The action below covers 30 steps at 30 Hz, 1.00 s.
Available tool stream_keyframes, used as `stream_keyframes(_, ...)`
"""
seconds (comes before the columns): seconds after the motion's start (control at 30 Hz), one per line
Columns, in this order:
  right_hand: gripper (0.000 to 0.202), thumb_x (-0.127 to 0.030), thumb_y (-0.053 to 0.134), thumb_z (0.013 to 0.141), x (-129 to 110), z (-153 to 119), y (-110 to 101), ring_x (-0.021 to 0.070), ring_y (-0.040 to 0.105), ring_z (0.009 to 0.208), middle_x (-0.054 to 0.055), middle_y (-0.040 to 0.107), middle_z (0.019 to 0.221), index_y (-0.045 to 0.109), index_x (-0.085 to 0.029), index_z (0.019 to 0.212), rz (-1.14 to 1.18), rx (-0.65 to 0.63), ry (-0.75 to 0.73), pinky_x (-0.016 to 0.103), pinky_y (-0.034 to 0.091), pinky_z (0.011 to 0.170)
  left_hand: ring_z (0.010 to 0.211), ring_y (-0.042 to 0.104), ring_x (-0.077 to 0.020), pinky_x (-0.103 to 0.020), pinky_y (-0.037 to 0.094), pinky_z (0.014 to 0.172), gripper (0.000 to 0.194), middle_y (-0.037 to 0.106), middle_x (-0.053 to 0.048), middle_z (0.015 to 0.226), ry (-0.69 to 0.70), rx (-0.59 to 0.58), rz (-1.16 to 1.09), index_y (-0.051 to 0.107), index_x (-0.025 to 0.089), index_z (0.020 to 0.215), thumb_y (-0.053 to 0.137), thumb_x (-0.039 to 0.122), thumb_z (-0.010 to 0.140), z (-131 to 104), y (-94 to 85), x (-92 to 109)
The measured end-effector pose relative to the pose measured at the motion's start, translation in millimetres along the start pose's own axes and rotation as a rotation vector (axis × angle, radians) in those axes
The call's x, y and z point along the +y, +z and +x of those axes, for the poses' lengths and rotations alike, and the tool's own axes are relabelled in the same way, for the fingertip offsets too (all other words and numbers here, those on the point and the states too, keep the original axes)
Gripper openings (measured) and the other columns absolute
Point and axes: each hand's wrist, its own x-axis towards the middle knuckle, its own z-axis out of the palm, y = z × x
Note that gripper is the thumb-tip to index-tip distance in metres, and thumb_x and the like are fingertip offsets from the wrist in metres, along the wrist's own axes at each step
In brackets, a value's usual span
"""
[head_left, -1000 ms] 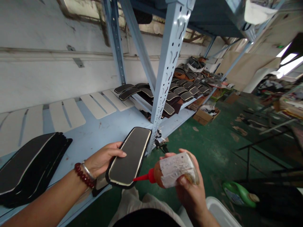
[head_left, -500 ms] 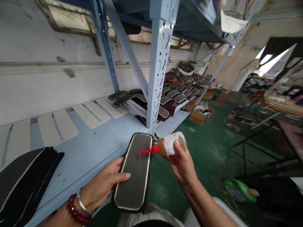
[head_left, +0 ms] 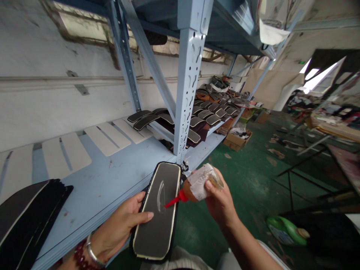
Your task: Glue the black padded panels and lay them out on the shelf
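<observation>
My left hand (head_left: 132, 215) grips the left side of a long dark padded panel (head_left: 153, 236) with rounded corners and a cream line round its edge, thumb on top. In my right hand (head_left: 218, 195) is a glue bottle (head_left: 198, 182), amber with a whitish wrap and a red nozzle (head_left: 174, 199). The bottle tilts down to the left, its tip at the middle of the panel. A thin wet loop of clear glue (head_left: 161, 195) shows on the grey face. Whether the tip touches the panel I cannot tell.
On the blue shelf (head_left: 118, 168) lie pale flat panels (head_left: 107, 140) and, at left, a stack of dark panels (head_left: 30, 213). A perforated upright (head_left: 189, 82) stands ahead. Beyond it lie several more dark panels (head_left: 206, 113). A green jug (head_left: 287, 229) is on the right.
The nozzle tip has moved down along the panel, and a curved loop of glue now shows where only a fine thread hung before. My left hand keeps its hold.
</observation>
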Motion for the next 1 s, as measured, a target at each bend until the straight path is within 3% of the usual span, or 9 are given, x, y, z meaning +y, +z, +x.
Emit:
stream_keyframes(0.17,0.059,-0.029,0.083,0.070,-6,16,-4,0.0258,0.067,0.098,0.008,0.071,0.111,0.053,-0.027,0.120,0.024,0.048,-0.175,0.040,0.051,0.086,0.098,0.073,-0.0337,-0.048,0.057,0.086,0.049,0.076,-0.015,0.116,-0.011,-0.027,-0.007,0.060,0.017,0.126,0.071,0.010,0.079,-2,-2.7,0)
stream_keyframes(0.3,0.062,-0.029,0.086,0.067,1,7,1,0.0257,0.068,0.097,0.009,0.071,0.111,0.055,-0.025,0.120,0.073,0.034,-0.098,0.039,0.052,0.084,0.090,0.075,-0.0339,-0.050,0.058,0.082,0.049,0.077,-0.015,0.113,0.000,-0.013,0.000,0.061,0.018,0.125,0.072,0.011,0.078,0,-3.5,2)
stream_keyframes(0.4,0.057,-0.029,0.087,0.066,10,-3,1,0.0246,0.070,0.086,0.009,0.074,0.098,0.061,-0.019,0.115,0.169,0.059,0.142,0.032,0.055,0.070,0.091,0.074,-0.0338,-0.049,0.057,0.083,0.047,0.077,-0.015,0.113,0.019,0.018,0.000,0.063,0.017,0.123,0.073,0.012,0.077,2,-3.8,2)
stream_keyframes(0.53,0.046,-0.027,0.087,0.066,19,-1,-9,0.0203,0.069,0.064,0.010,0.074,0.083,0.064,-0.011,0.103,0.477,0.263,0.554,0.021,0.043,0.039,0.097,0.073,-0.0352,-0.049,0.056,0.087,0.046,0.076,-0.015,0.116,0.056,0.076,-0.024,0.066,0.017,0.119,0.077,0.013,0.074,5,-9.3,0)
stream_keyframes(0.6,0.040,-0.021,0.084,0.069,23,1,-17,0.0184,0.068,0.058,0.009,0.075,0.082,0.064,-0.012,0.102,0.583,0.372,0.566,0.018,0.037,0.034,0.100,0.072,-0.0353,-0.047,0.056,0.087,0.047,0.077,-0.014,0.114,0.074,0.124,-0.034,0.066,0.017,0.118,0.078,0.014,0.073,8,-17.2,-2)
stream_keyframes(0.7,0.032,-0.014,0.081,0.072,29,-3,-30,0.0187,0.068,0.057,0.008,0.075,0.079,0.064,-0.013,0.099,0.635,0.487,0.530,0.017,0.038,0.033,0.102,0.072,-0.0353,-0.047,0.056,0.088,0.044,0.079,-0.014,0.108,0.102,0.196,-0.043,0.067,0.016,0.116,0.079,0.018,0.073,19,-35.7,-3)
stream_keyframes(0.87,0.035,-0.011,0.085,0.067,44,-17,-46,0.0163,0.064,0.046,0.009,0.076,0.075,0.065,-0.013,0.095,0.619,0.534,0.571,0.017,0.038,0.032,0.095,0.074,-0.0316,-0.045,0.056,0.088,0.042,0.080,-0.012,0.102,0.178,0.266,-0.004,0.064,0.015,0.112,0.080,0.018,0.073,55,-70.9,14)
stream_keyframes(1.0,0.041,-0.013,0.086,0.067,55,-16,-43,0.0194,0.067,0.052,0.014,0.077,0.085,0.064,-0.015,0.101,0.621,0.525,0.550,0.018,0.040,0.033,0.091,0.075,-0.0281,-0.040,0.057,0.085,0.044,0.081,-0.011,0.099,0.208,0.220,0.039,0.062,0.016,0.115,0.079,0.015,0.074,87,-86.1,36)
